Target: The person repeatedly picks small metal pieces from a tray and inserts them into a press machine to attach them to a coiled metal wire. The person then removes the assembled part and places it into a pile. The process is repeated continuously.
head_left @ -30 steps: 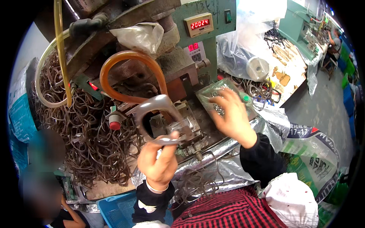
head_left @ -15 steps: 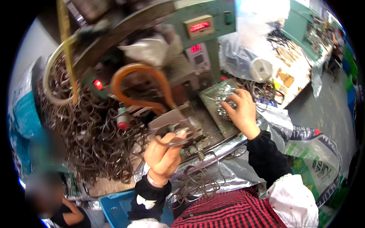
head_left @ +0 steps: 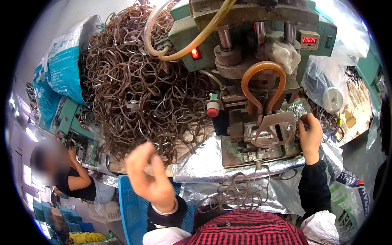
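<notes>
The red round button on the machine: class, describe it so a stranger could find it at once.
Start at the green press machine in the middle. On its left front, beside the heap of brown wire loops, a small green-topped box carries the red round button. Unlike the glowing rectangular red switch higher up, it is round and unlit.

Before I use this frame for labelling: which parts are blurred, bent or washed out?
Head view: fisheye bends the green press and silver foil edge toward a black rim; left hand is slightly motion-soft, right hand sharper; the co-worker's face is blurred out; daylight overexposes the plastic bags at upper right.
</notes>
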`<act>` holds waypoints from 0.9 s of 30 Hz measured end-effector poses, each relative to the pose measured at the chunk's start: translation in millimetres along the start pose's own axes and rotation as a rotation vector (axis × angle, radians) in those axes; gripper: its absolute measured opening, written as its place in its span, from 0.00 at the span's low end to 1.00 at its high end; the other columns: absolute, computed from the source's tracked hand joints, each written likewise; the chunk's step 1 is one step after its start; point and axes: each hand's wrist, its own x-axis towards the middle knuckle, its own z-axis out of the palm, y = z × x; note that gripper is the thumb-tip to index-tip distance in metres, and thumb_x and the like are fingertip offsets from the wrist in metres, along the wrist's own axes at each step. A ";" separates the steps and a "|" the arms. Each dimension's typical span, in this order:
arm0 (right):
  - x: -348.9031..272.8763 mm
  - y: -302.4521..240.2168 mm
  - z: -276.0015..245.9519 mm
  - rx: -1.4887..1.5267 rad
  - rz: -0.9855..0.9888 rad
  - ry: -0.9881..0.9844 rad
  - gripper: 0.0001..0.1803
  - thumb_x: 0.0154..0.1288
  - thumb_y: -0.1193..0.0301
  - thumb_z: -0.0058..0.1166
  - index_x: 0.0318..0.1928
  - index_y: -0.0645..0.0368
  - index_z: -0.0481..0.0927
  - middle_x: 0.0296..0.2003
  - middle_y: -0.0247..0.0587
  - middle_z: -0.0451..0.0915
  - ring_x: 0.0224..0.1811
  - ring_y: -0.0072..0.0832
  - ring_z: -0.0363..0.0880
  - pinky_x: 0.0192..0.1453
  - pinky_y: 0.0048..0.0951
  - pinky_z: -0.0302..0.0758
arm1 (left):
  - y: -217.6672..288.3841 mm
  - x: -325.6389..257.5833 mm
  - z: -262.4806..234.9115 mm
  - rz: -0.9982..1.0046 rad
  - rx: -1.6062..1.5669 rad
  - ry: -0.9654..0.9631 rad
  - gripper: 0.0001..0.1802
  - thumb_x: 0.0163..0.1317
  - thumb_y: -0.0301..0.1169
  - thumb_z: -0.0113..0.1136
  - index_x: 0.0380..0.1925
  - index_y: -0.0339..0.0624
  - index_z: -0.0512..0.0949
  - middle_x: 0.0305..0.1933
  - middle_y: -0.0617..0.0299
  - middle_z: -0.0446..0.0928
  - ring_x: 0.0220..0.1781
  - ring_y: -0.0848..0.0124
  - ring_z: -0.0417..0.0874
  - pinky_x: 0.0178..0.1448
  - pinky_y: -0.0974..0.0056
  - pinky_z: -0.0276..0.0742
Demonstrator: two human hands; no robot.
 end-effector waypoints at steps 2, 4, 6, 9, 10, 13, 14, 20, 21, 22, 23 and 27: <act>2.4 -0.5 2.2 0.069 0.059 0.060 0.07 0.61 0.78 0.62 0.41 0.61 0.81 0.36 0.48 0.82 0.42 0.46 0.82 0.48 0.40 0.77 | -7.8 23.3 15.5 -0.014 0.050 -0.147 0.16 0.64 0.19 0.60 0.52 0.37 0.82 0.36 0.63 0.80 0.39 0.72 0.79 0.50 0.68 0.75; 8.0 -6.6 3.4 0.094 -0.047 0.080 0.08 0.63 0.78 0.60 0.43 0.61 0.82 0.37 0.47 0.83 0.41 0.45 0.82 0.46 0.39 0.77 | -25.9 26.1 42.8 -0.241 0.083 -0.435 0.22 0.62 0.25 0.66 0.57 0.40 0.81 0.27 0.64 0.79 0.25 0.75 0.74 0.33 0.68 0.73; 14.3 -23.4 -1.7 0.129 -0.086 0.049 0.06 0.64 0.78 0.59 0.41 0.61 0.83 0.36 0.47 0.82 0.39 0.45 0.81 0.44 0.39 0.75 | -53.3 13.7 79.9 -0.209 0.321 -0.717 0.34 0.62 0.37 0.67 0.69 0.50 0.70 0.25 0.52 0.81 0.26 0.53 0.83 0.32 0.54 0.76; 8.7 -28.2 9.2 0.200 -0.041 0.046 0.04 0.64 0.78 0.59 0.40 0.61 0.83 0.34 0.46 0.82 0.39 0.46 0.80 0.45 0.40 0.74 | -123.9 -23.7 119.4 -0.043 0.604 -0.727 0.35 0.61 0.35 0.65 0.70 0.52 0.68 0.26 0.48 0.82 0.29 0.46 0.84 0.34 0.48 0.79; 5.5 -25.7 3.4 0.167 -0.033 0.051 0.04 0.63 0.78 0.59 0.39 0.62 0.82 0.34 0.46 0.82 0.39 0.46 0.80 0.45 0.40 0.74 | -136.1 -29.8 132.4 -0.050 0.623 -0.706 0.34 0.61 0.35 0.63 0.69 0.52 0.69 0.26 0.47 0.82 0.29 0.45 0.84 0.34 0.47 0.79; -14.4 -16.8 -25.0 0.025 -0.044 0.108 0.05 0.62 0.79 0.60 0.39 0.61 0.82 0.35 0.47 0.82 0.39 0.45 0.80 0.46 0.39 0.74 | -130.3 -26.2 125.3 -0.202 0.542 -0.547 0.20 0.67 0.30 0.55 0.59 0.47 0.76 0.29 0.42 0.83 0.33 0.42 0.85 0.35 0.45 0.78; -22.2 -12.6 -35.9 -0.021 -0.056 0.131 0.06 0.62 0.79 0.60 0.40 0.61 0.82 0.34 0.46 0.82 0.39 0.43 0.80 0.45 0.38 0.74 | -134.5 -28.4 114.9 -0.133 0.426 -0.415 0.14 0.71 0.31 0.52 0.54 0.44 0.77 0.31 0.43 0.84 0.33 0.45 0.86 0.36 0.48 0.79; -28.9 -44.5 -66.4 0.370 0.095 -0.098 0.11 0.60 0.80 0.60 0.44 0.61 0.85 0.36 0.44 0.85 0.38 0.35 0.83 0.44 0.32 0.77 | -86.3 -22.0 64.6 -0.843 -0.626 -0.377 0.06 0.77 0.32 0.51 0.48 0.44 0.73 0.36 0.58 0.84 0.25 0.77 0.78 0.24 0.77 0.67; -16.9 -61.5 -65.5 0.438 0.012 -0.126 0.10 0.60 0.80 0.60 0.43 0.61 0.85 0.35 0.44 0.85 0.38 0.36 0.83 0.44 0.32 0.77 | -83.3 -22.8 61.6 -0.856 -0.586 -0.366 0.05 0.76 0.31 0.53 0.48 0.45 0.73 0.35 0.59 0.83 0.25 0.78 0.78 0.24 0.78 0.67; -2.9 -77.3 -62.1 0.497 -0.075 -0.152 0.10 0.59 0.80 0.60 0.43 0.61 0.85 0.35 0.44 0.85 0.38 0.37 0.83 0.44 0.33 0.78 | -78.5 -23.0 61.6 -0.869 -0.554 -0.354 0.05 0.74 0.30 0.55 0.48 0.46 0.73 0.35 0.61 0.82 0.24 0.78 0.77 0.24 0.78 0.67; 9.2 -86.1 -51.2 0.503 -0.142 -0.109 0.10 0.59 0.79 0.61 0.43 0.62 0.84 0.35 0.44 0.85 0.38 0.38 0.84 0.44 0.33 0.78 | -72.5 -23.1 63.1 -0.877 -0.521 -0.339 0.06 0.73 0.29 0.57 0.47 0.47 0.73 0.34 0.63 0.81 0.24 0.78 0.77 0.25 0.78 0.66; 17.5 -115.9 -7.3 0.829 0.072 -0.165 0.14 0.59 0.77 0.62 0.47 0.62 0.82 0.38 0.46 0.83 0.43 0.36 0.85 0.48 0.33 0.79 | -84.9 -49.9 61.1 -0.878 -0.546 -0.275 0.24 0.63 0.21 0.64 0.57 0.49 0.70 0.39 0.70 0.75 0.38 0.79 0.77 0.33 0.75 0.71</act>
